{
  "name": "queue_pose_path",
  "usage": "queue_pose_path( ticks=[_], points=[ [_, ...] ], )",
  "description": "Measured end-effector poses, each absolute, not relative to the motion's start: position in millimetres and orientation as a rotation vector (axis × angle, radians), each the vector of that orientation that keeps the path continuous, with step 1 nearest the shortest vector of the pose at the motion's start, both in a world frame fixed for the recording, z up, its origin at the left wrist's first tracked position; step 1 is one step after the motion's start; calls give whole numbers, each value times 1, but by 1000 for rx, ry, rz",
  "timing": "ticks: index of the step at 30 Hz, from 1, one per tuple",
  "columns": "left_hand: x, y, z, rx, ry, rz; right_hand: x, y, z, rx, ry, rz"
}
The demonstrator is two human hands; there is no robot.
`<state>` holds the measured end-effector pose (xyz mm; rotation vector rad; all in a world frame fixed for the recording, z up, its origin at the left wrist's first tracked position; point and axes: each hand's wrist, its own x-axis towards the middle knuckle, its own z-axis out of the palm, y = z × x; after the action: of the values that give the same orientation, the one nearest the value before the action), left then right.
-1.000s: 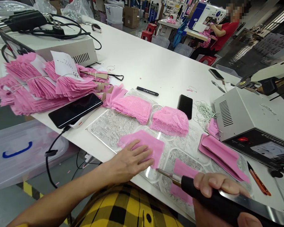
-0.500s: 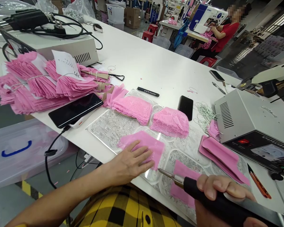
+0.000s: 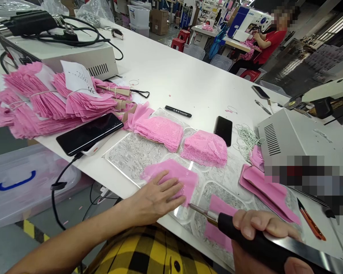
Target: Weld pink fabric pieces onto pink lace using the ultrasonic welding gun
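Note:
My left hand (image 3: 157, 196) lies flat with spread fingers on a pink fabric piece (image 3: 185, 177), which rests on a clear template (image 3: 122, 158) with rounded outlines. My right hand (image 3: 263, 228) is wrapped round a thick black-handled tool (image 3: 246, 236) with a slim pointed metal tip. That tip is at the fabric's lower right corner, by my left little finger; whether it touches cannot be made out. Right of it, partly behind the tool, lies another pink piece (image 3: 217, 205). Two stacks of pink lace pieces, one left (image 3: 160, 131) and one right (image 3: 204, 146), sit behind.
Bundled pink fabric (image 3: 45, 99) and a phone (image 3: 90, 133) are on the left. A marker (image 3: 178, 111) and a second phone (image 3: 223, 129) lie behind the stacks. At right are folded pink fabric (image 3: 265, 190), a grey machine box (image 3: 300, 140) and an orange cutter (image 3: 311, 220). A co-worker sews beyond.
The tool tip has come very slightly closer to the fabric corner. My left hand stays in place on the fabric. The whole view has shifted a little.

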<state>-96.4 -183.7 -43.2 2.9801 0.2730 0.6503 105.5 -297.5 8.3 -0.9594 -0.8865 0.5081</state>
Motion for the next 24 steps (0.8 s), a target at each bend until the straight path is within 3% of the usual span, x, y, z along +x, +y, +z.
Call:
queue_pose_path(
  ticks=[11, 16, 24],
  points=[
    [-101, -181, -44, 2930, 269, 707, 108, -296, 5, -980, -833, 504],
    [-131, -160, -46, 2835, 497, 859, 116, -300, 2, -1027, -738, 463],
    [-170, -123, -48, 2688, 609, 859, 141, -273, -34, -1037, -837, 528]
  ],
)
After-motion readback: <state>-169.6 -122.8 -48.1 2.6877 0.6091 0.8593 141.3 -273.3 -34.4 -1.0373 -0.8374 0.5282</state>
